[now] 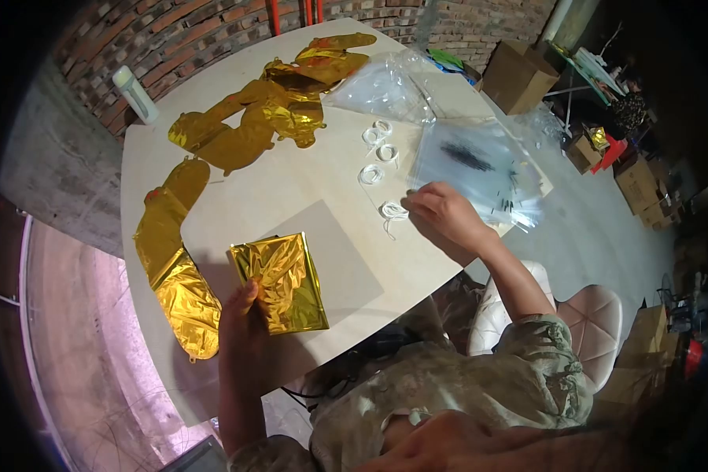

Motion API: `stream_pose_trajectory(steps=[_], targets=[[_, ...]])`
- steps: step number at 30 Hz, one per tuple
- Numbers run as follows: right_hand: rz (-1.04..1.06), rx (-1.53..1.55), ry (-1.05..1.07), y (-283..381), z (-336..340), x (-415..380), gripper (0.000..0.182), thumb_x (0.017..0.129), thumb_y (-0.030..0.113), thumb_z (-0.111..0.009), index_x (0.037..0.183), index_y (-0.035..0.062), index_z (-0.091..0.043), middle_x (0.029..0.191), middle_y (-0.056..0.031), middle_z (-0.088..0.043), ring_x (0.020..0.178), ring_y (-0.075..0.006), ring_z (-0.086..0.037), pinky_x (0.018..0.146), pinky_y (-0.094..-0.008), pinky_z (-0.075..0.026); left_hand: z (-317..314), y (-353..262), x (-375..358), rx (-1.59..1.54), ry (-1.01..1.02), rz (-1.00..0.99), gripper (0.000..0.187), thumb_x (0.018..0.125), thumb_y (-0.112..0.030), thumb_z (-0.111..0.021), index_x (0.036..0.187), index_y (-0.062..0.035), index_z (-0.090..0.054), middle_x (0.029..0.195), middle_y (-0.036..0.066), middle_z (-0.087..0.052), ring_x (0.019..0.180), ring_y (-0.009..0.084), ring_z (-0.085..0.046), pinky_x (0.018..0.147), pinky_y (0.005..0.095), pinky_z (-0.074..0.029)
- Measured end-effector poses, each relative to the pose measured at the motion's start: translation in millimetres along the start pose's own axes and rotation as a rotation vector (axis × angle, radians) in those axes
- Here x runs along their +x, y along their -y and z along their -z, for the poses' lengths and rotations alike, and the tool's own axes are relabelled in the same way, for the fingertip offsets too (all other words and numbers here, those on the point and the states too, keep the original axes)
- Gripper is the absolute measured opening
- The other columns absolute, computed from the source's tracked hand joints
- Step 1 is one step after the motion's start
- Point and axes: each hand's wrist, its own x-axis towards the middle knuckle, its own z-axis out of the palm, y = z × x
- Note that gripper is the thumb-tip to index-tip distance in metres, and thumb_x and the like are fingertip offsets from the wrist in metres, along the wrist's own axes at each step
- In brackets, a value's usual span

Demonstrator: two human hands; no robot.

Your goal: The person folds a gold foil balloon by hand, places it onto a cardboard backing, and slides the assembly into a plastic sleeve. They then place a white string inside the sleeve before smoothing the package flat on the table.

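My left hand (pixel 244 315) grips the left edge of a folded gold foil balloon (pixel 279 275), thumb on top. It is held over a grey square sheet (pixel 346 263) on the table. My right hand (pixel 448 214) has its fingers pinched at the right edge of a coil of white string (pixel 391 210), whose loose end trails toward me. Several more string coils (pixel 371 175) lie in a row beyond it. To the left, a flat gold foil balloon (pixel 177 271) stretches along the table edge. More flat gold foil balloons (pixel 248 134) overlap farther back.
Clear plastic bags (pixel 381 86) lie at the back of the table (pixel 283 185). Right of the coils, a stack of clear sheets (pixel 480 161) carries thin dark pieces. A pale bottle (pixel 135 94) stands at the left edge. Beyond are a cardboard box (pixel 519 76) and white chairs (pixel 590 322).
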Motion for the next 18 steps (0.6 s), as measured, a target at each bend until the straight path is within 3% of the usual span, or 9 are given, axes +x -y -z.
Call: stream_pose_trajectory(steps=[1,5,7,8,10,14,17,18], targets=[[-0.074,0.013,-0.003,3,4,0,0.024,0.081,0.007,-0.071,0.104,0.0056,-0.068,0.098,-0.0123,-0.062,0.088,-0.0310,-0.061,0.076,-0.0377,-0.051,-2,1,-1,-0.021,0.004,-0.015,0.023,0.092,-0.023,-0.064,0.106,-0.0047,-0.063,0.087,0.000,-0.064,0.071,0.0096,-0.060,0.063,0.0235,-0.048],[-0.052,-0.053,0.082,5,12,-12,0.020,0.082,0.006,-0.068,0.102,0.0040,-0.066,0.096,-0.0118,-0.061,0.088,-0.0326,-0.061,0.074,-0.0382,-0.051,10,4,5,-0.012,0.058,0.007,0.026,0.093,-0.024,-0.063,0.110,-0.0035,-0.061,0.091,0.003,-0.066,0.076,0.0121,-0.062,0.067,0.0260,-0.051],[-0.146,-0.093,0.069,4,3,-14,0.019,0.082,0.007,-0.066,0.100,0.0037,-0.063,0.094,-0.0119,-0.060,0.089,-0.0326,-0.060,0.074,-0.0387,-0.051,4,3,4,-0.034,0.060,0.013,0.033,0.094,-0.023,-0.062,0.118,-0.0011,-0.058,0.105,0.008,-0.067,0.089,0.0184,-0.065,0.079,0.0330,-0.054],[-0.155,-0.095,0.070,3,-1,-13,0.019,0.082,0.007,-0.066,0.100,0.0037,-0.063,0.094,-0.0119,-0.060,0.089,-0.0326,-0.060,0.074,-0.0387,-0.051,-1,2,3,-0.032,0.065,0.021,0.033,0.094,-0.023,-0.062,0.118,-0.0011,-0.058,0.105,0.008,-0.067,0.089,0.0184,-0.065,0.079,0.0330,-0.054],[-0.050,-0.246,0.010,2,-6,-3,0.015,0.082,0.008,-0.064,0.096,0.0045,-0.062,0.091,-0.0126,-0.058,0.090,-0.0322,-0.060,0.074,-0.0398,-0.050,-16,-3,1,-0.114,-0.010,0.058,0.012,0.094,-0.015,-0.064,0.100,-0.0047,-0.063,0.081,-0.002,-0.061,0.068,0.0071,-0.055,0.066,0.0214,-0.046],[0.016,-0.338,-0.020,12,-10,19,0.012,0.082,0.008,-0.063,0.094,0.0055,-0.061,0.088,-0.0126,-0.057,0.088,-0.0322,-0.060,0.074,-0.0407,-0.050,-14,-2,-1,-0.116,-0.005,0.057,0.013,0.094,-0.016,-0.063,0.101,-0.0049,-0.063,0.079,-0.003,-0.060,0.065,0.0066,-0.055,0.062,0.0212,-0.046],[0.123,-0.171,-0.025,25,-4,27,0.014,0.085,0.008,-0.062,0.099,0.0045,-0.061,0.090,-0.0124,-0.059,0.088,-0.0301,-0.061,0.075,-0.0382,-0.051,-10,0,-3,-0.121,-0.037,0.039,0.011,0.094,-0.016,-0.063,0.098,-0.0059,-0.063,0.077,-0.003,-0.059,0.061,0.0064,-0.053,0.059,0.0211,-0.045],[0.072,0.024,-0.021,27,-3,25,0.014,0.087,0.008,-0.062,0.101,0.0041,-0.062,0.092,-0.0126,-0.060,0.089,-0.0287,-0.062,0.076,-0.0372,-0.051,-3,1,-2,-0.067,-0.009,0.047,0.026,0.094,-0.021,-0.062,0.112,-0.0020,-0.058,0.097,0.005,-0.061,0.084,0.0156,-0.058,0.077,0.0312,-0.048]])
